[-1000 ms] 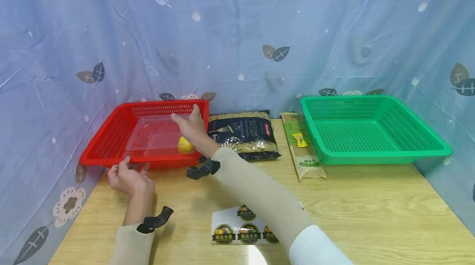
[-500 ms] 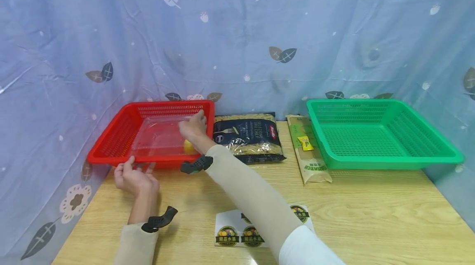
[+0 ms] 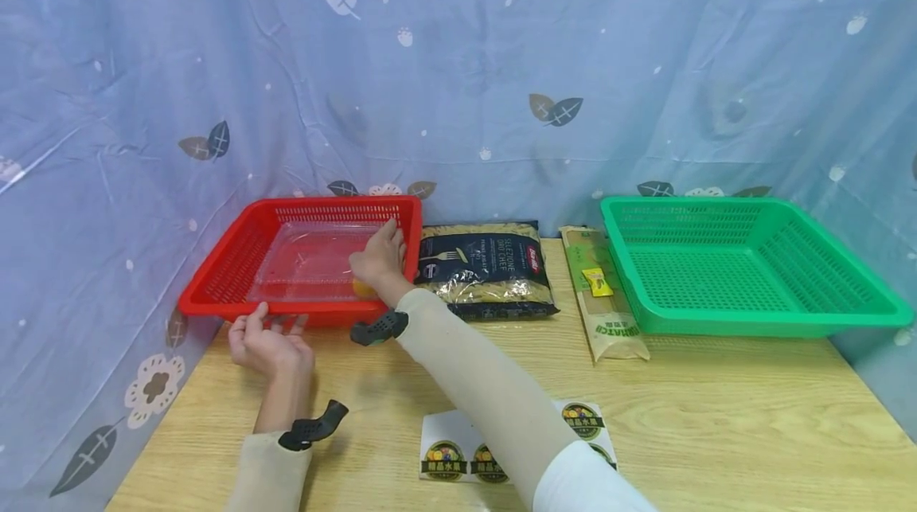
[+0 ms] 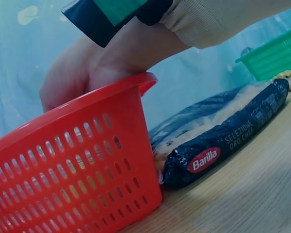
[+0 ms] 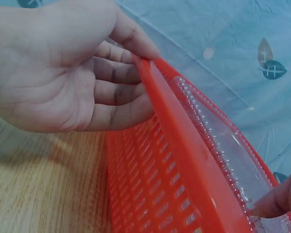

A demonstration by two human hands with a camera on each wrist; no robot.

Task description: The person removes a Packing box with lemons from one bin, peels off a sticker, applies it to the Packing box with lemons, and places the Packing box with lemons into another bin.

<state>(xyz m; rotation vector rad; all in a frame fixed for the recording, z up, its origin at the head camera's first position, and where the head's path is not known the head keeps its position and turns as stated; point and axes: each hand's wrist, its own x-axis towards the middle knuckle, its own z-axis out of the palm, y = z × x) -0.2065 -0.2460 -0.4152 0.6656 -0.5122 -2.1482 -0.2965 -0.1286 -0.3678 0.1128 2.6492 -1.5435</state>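
Observation:
A red basket (image 3: pixel 215 309) stands at the back left of the table, with a clear plastic container (image 3: pixel 297 261) inside. My left hand (image 3: pixel 271 343) pinches the basket's near rim, thumb on top and fingers below; the right wrist view shows this grip up close. My right hand (image 3: pixel 380 261) reaches over the right side into the basket. One of its digits (image 5: pixel 275 200) meets the beaded edge of the clear container. Beneath that hand a round yellow object (image 3: pixel 363 289) partly shows. The right hand's fingers are mostly hidden; whether they hold anything I cannot tell.
Beside the basket lies a Barilla pasta bag (image 3: pixel 487 269). A long beige packet (image 3: pixel 602 321) with a small yellow sachet (image 3: pixel 598 282) on it leans toward the green basket (image 3: pixel 774 321). A sticker sheet (image 3: pixel 444 424) lies under the right forearm. A patterned curtain (image 3: pixel 473 82) hangs behind.
The right hand has sunk a little into the red basket and covers more of the yellow object. The left hand keeps its hold on the rim. The head view has shifted slightly.

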